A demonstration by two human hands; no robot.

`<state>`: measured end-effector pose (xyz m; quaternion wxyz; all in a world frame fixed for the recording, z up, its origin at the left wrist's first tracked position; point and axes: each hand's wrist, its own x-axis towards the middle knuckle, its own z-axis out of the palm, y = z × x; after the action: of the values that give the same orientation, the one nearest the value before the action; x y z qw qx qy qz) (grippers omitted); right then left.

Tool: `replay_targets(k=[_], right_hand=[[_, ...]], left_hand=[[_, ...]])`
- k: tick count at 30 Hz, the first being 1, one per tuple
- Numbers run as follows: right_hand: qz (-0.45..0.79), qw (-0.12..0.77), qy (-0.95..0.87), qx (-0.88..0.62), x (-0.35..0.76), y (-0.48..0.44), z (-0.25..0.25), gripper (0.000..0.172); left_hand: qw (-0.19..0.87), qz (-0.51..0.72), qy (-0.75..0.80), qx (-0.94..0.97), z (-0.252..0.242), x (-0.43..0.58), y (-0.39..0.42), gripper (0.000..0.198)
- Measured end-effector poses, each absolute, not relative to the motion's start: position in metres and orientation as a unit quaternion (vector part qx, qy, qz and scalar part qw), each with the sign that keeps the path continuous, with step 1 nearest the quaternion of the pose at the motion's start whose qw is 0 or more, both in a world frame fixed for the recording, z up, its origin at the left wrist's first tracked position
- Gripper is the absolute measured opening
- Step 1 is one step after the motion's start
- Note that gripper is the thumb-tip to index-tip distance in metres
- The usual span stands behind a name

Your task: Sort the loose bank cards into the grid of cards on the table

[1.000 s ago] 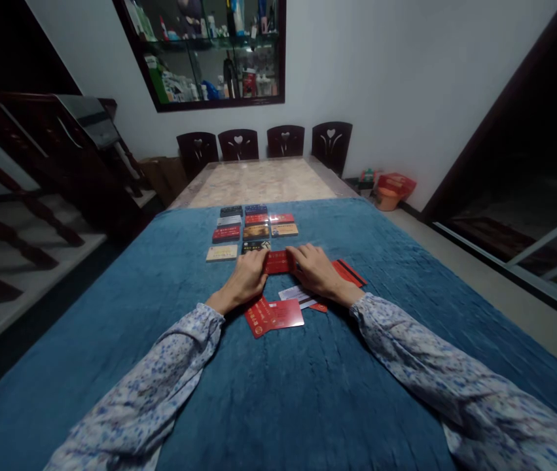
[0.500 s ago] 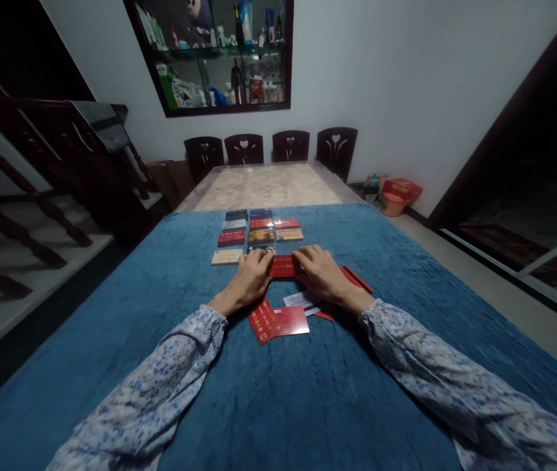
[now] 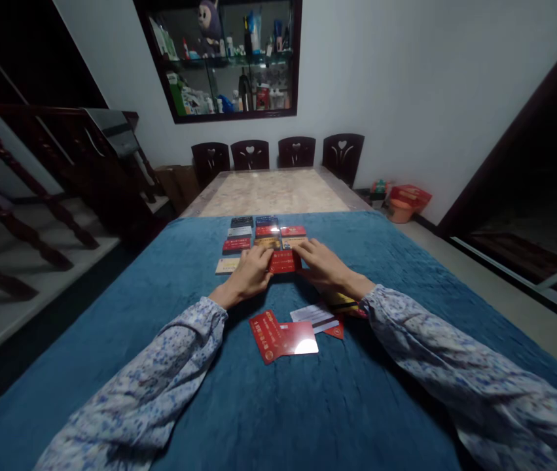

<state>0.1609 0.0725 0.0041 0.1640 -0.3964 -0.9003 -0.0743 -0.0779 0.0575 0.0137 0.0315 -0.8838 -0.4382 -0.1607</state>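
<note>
Both arms stretched forward, palms down. My left hand (image 3: pixel 250 273) and right hand (image 3: pixel 326 267) curl their fingertips onto the red card (image 3: pixel 284 261), gripping its short ends. It lies low over the blue cloth (image 3: pixel 170 275), at the near edge of the card rows (image 3: pixel 258 230).

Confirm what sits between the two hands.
A red card, held at its left end by the left hand and at its right end by the right hand, over the blue cloth. Head view shows it.
</note>
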Motion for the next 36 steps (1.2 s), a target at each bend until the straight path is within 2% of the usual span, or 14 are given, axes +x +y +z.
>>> replay_targets(k=[4,17,26,32,36], right_hand=[[-0.075,0.172,-0.907,-0.376,0.156,0.093,0.01,0.045],[-0.063,0.159,-0.907,-0.385,0.138,0.15,0.033,0.025],[-0.068,0.108,-0.901,-0.414,0.129,0.193,0.04,0.024],[-0.055,0.095,-0.906,-0.408,0.124,0.213,0.038,0.018],[-0.065,0.083,-0.909,-0.404,0.121,0.226,0.033,0.022]], left_hand=[[0.031,-0.169,-0.439,-0.882,0.018,-0.084,0.076,0.051],[0.034,-0.186,-0.421,-0.887,0.031,-0.096,0.142,0.03],[0.031,-0.151,-0.449,-0.88,0.041,-0.094,0.178,0.019],[0.035,-0.104,-0.462,-0.88,0.043,-0.094,0.199,0.017],[0.031,-0.087,-0.471,-0.877,0.039,-0.095,0.212,0.021]])
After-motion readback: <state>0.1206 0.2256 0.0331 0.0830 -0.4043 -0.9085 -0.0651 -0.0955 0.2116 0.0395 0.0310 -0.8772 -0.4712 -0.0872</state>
